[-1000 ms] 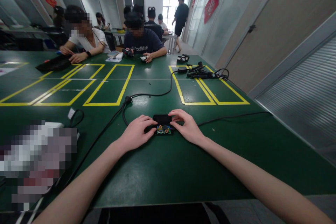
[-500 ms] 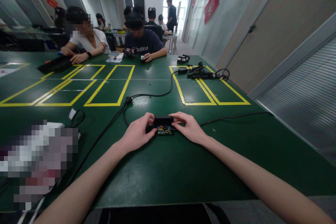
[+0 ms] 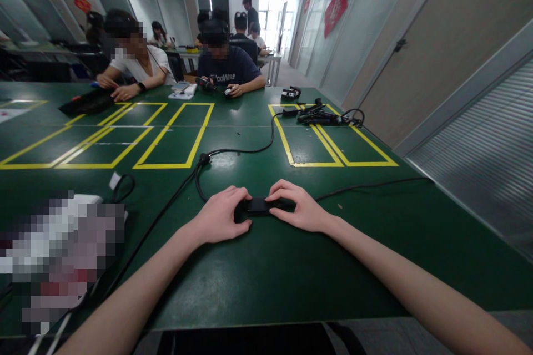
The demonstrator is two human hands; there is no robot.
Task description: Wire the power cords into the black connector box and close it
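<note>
both of the person's hands are down on the green counter, close in front of them, and between them sits a small black box. the left hand has its fingers curled over the left end of the box with the thumb tucked along the near side. the right hand does the same on the right end, fingers bent over the top. so each hand is closed on its own end, and only the dark middle strip of the box shows between them. the box lies flat on the counter and is not lifted. from here i cannot tell what is on its upper face.

a thick black cable loops across the counter just beyond the left hand and runs off toward the far side. a thinner cable trails away to the right from near the right hand.

further out, yellow tape rectangles are marked on the counter. a heap of black gear rests on the right-hand one. across the counter, well apart from the box, sit a person in a white top and a person in a dark top, each with their own hands on small items.
</note>
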